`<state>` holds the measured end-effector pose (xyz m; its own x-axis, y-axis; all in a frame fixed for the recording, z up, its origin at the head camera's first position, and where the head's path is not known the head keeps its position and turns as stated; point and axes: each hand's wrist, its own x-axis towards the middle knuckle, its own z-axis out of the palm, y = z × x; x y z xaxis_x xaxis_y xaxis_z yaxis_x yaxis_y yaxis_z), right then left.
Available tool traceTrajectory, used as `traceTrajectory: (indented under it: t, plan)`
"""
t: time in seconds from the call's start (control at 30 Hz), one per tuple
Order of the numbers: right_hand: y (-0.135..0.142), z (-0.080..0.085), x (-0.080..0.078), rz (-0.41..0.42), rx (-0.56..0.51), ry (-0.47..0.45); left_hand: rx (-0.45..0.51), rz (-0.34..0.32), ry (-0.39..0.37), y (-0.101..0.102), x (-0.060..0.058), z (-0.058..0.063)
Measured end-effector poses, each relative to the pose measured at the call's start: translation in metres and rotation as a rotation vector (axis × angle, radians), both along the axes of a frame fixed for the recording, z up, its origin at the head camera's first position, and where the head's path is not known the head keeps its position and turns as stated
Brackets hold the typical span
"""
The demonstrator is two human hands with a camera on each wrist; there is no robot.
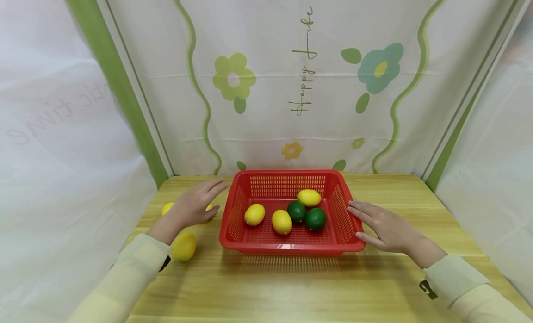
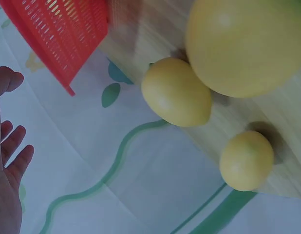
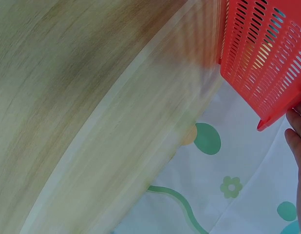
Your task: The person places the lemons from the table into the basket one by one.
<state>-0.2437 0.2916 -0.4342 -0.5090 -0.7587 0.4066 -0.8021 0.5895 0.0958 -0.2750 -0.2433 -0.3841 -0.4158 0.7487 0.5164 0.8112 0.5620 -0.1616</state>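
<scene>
A red plastic basket (image 1: 291,249) with slotted walls sits on the wooden table. Inside lie three lemons (image 1: 255,214) and two dark green fruits (image 1: 315,219), lime-like in shape. My right hand (image 1: 385,228) touches the basket's right rim with its fingers extended. To the left of the basket, my left hand (image 1: 195,203) hovers with spread, relaxed fingers, holding nothing and apart from the rim. Near and partly behind that hand are three yellow fruits on the table; the nearest (image 1: 183,246) is by the left sleeve, and it looks large in the left wrist view (image 2: 248,44).
The wooden table (image 1: 287,290) ends at a white curtain (image 1: 266,124) printed with flowers and wavy green lines. More white sheeting hangs at the left (image 1: 71,128) and right (image 1: 491,184). Wood surface shows in front of the basket.
</scene>
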Motion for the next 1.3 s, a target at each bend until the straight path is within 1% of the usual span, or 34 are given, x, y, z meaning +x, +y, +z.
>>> traceTrajectory:
  t: [0.17,0.4,0.7,0.9,1.03,1.3]
  plan:
    - [0.000,0.001,0.000,-0.013,0.019,0.005,0.011,0.014,0.022,-0.012,0.011,-0.004]
    - [0.001,0.001,0.000,-0.009,0.023,0.001,0.034,0.024,0.041,-0.025,0.022,-0.015]
    - [0.001,0.001,0.000,-0.007,0.018,0.001,0.003,0.104,-0.034,-0.046,0.045,-0.032]
    - [0.002,0.000,0.000,-0.011,0.020,-0.002,0.001,0.133,-0.047,-0.055,0.057,-0.045]
    - [0.002,0.000,-0.001,-0.012,0.018,-0.001,0.011,0.153,-0.056,-0.058,0.063,-0.052]
    - [0.002,0.001,-0.001,-0.009,0.021,-0.008,0.025,0.193,-0.081,-0.062,0.071,-0.069]
